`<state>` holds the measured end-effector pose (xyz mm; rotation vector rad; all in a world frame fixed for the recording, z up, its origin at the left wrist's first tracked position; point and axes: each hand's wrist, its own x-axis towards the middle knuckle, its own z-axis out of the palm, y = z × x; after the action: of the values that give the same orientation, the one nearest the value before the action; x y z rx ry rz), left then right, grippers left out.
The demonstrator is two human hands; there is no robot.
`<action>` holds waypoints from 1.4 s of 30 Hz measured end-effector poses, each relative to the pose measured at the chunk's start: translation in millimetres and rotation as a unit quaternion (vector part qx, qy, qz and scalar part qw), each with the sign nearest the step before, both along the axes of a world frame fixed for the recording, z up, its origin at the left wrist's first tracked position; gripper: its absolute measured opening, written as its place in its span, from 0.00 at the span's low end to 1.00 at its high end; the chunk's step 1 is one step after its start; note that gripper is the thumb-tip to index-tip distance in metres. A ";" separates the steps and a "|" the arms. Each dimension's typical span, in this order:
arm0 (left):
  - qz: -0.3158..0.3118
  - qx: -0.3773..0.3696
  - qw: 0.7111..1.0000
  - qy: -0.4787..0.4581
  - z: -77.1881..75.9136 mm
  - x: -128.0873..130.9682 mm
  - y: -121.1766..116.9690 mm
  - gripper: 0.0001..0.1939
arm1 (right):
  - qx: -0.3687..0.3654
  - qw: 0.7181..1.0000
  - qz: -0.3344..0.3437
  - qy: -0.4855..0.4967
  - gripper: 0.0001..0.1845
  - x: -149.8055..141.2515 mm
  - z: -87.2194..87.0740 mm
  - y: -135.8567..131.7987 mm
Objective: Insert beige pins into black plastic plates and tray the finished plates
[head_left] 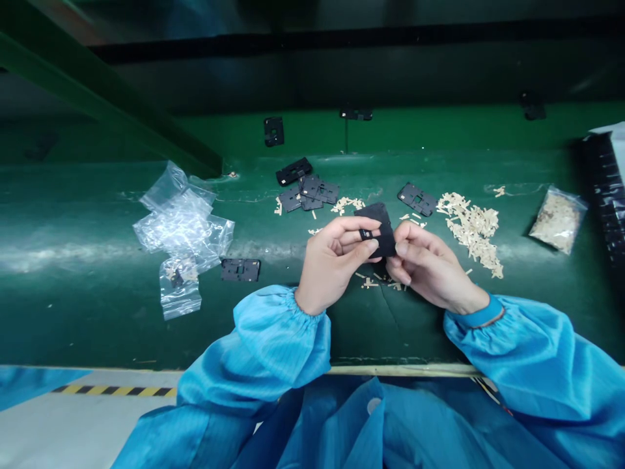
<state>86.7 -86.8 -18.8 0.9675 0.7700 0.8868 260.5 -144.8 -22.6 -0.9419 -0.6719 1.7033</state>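
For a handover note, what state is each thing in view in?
Held plate: gripped in left hand
Right hand: at that plate's right edge, grip unclear
Plate pile: overlapping
Loose pieces: heaped, spilling outward
Filled bag: lying down, pale pieces inside
Clear bags: crumpled, overlapping
Sleeves: gathered at wrists

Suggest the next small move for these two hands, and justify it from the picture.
Probably press the edge of the black plate with the right hand: it is right at that edge, while the left hand holds the opposite side.
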 end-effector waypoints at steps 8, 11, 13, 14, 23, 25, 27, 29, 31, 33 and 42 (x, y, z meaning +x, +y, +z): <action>0.002 0.005 1.000 0.008 -1.3 0.8 -1.0 0.12 | -0.037 0.998 0.003 0.056 0.10 -1.5 2.5 0.9; 0.002 -0.006 1.000 -0.003 -2.1 1.2 -1.3 0.12 | -0.042 0.997 0.005 0.058 0.10 -1.3 3.3 1.5; 0.000 -0.022 1.000 -0.014 -3.0 1.1 -0.8 0.13 | -0.037 0.998 0.004 0.049 0.10 -1.0 3.9 1.8; 0.000 -0.032 0.999 -0.017 -3.4 1.0 -0.4 0.14 | -0.033 0.998 0.004 0.045 0.09 -0.9 4.1 1.9; -0.009 -0.118 0.992 -0.047 -4.8 0.6 1.3 0.18 | 0.025 1.000 -0.005 0.012 0.08 -3.7 0.1 -0.7; -0.011 -0.132 0.989 -0.064 -5.0 0.6 1.3 0.18 | 0.032 0.999 -0.004 0.008 0.08 -3.8 -0.4 -0.8; -0.014 -0.146 0.986 -0.080 -5.2 0.7 0.9 0.18 | 0.040 0.999 -0.005 -0.001 0.09 -3.9 -1.5 -0.7; -0.016 -0.161 0.983 -0.092 -5.2 1.3 0.0 0.17 | 0.054 0.998 -0.008 -0.019 0.09 -4.3 -3.7 -0.5; -0.017 -0.173 0.980 -0.102 -5.3 2.6 -1.3 0.17 | 0.076 0.996 -0.020 -0.043 0.09 -5.3 -6.3 -0.4; -0.015 -0.178 0.978 -0.105 -5.6 4.2 -2.9 0.18 | 0.102 0.991 -0.042 -0.079 0.10 -7.0 -8.0 -0.9; -0.003 -0.188 0.979 -0.082 -5.9 8.8 -9.3 0.21 | 0.173 0.931 -0.132 -0.293 0.08 -15.9 -7.0 -9.5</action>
<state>95.5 -96.1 -24.7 0.5544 0.7580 0.7689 244.6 -154.2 -29.7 -1.2265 -1.1376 1.0111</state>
